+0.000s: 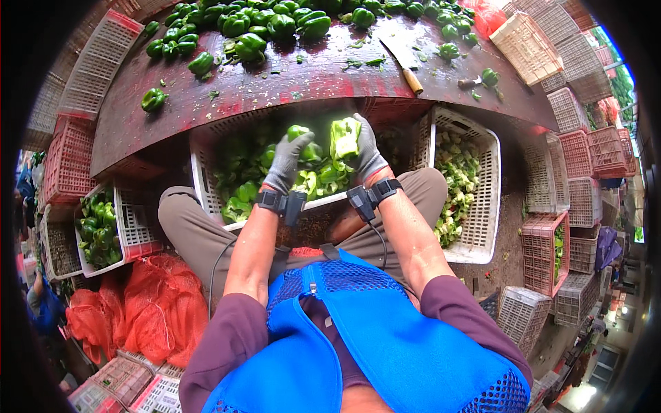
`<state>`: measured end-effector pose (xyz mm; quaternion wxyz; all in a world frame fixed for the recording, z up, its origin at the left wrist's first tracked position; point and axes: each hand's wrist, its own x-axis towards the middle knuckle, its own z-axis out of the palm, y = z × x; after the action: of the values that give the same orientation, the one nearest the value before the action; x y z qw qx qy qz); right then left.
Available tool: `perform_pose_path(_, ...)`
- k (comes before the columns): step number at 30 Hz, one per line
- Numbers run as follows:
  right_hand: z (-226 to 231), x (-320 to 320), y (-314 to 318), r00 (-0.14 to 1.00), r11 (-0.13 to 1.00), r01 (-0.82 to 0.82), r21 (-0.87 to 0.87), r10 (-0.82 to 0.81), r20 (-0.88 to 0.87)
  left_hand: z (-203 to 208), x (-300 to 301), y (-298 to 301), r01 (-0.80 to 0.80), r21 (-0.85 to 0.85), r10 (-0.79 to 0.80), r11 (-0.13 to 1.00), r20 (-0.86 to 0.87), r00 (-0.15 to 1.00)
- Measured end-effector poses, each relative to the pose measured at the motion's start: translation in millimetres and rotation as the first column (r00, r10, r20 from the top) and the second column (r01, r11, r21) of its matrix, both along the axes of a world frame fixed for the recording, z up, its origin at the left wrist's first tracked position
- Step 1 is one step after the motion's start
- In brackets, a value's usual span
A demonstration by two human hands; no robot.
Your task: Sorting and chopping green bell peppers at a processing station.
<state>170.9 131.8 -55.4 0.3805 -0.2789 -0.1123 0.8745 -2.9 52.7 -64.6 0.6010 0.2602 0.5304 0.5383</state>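
Both my hands wear grey gloves and are over a white plastic crate (pixel 200 180) between my knees, which holds green bell peppers, some of them cut open. My right hand (pixel 370 153) grips a cut green bell pepper (pixel 344 140), its pale inside showing. To its left, my left hand (pixel 289 164) is closed round a green bell pepper (pixel 297 131), which shows at the fingertips. Part of the left fingers is hard to make out against the peppers behind.
A dark table (pixel 289 84) stands ahead, bearing a pile of bell peppers (pixel 282 26) and a wood-handled knife (pixel 412 80). By my right knee is a crate (pixel 486 234) of pale pepper cores. Red mesh sacks (pixel 162 310) lie left, near a pepper-filled crate (pixel 126 227).
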Motion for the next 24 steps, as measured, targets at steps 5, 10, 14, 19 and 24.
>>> perform_pose_path(5, -14.5, -14.0, 10.8, 0.975, 0.999, -0.041, 0.013, 0.037, 0.221, -2.9, -16.1, -5.6, -0.268, 0.169, 0.269, 0.948, -0.876, 0.400)
perform_pose_path(10, 1.3, -47.8, -4.6, 0.581, 0.685, -0.298, 0.665, -0.423, 0.695, 35.6, 34.6, -9.2, -0.074, 0.059, 0.027, 0.996, 0.570, 0.821)
perform_pose_path(14, 30.4, -38.8, -8.0, 0.282, 0.533, -0.363, 0.764, -0.719, 0.636, 6.4, 26.5, -2.2, -0.272, 0.006, 0.217, 0.962, 0.586, 0.781)
perform_pose_path(19, 46.9, -8.0, -50.9, 0.299, 0.768, -0.532, 0.356, -0.223, 0.928, 18.6, 50.5, -1.7, -0.402, 0.190, 0.377, 0.896, 0.152, 0.914)
perform_pose_path(24, 30.6, -7.1, -56.9, 0.351, 0.798, -0.379, 0.467, -0.343, 0.871, 22.1, 73.9, -11.7, -0.257, 0.321, 0.305, 0.912, -0.110, 0.946)
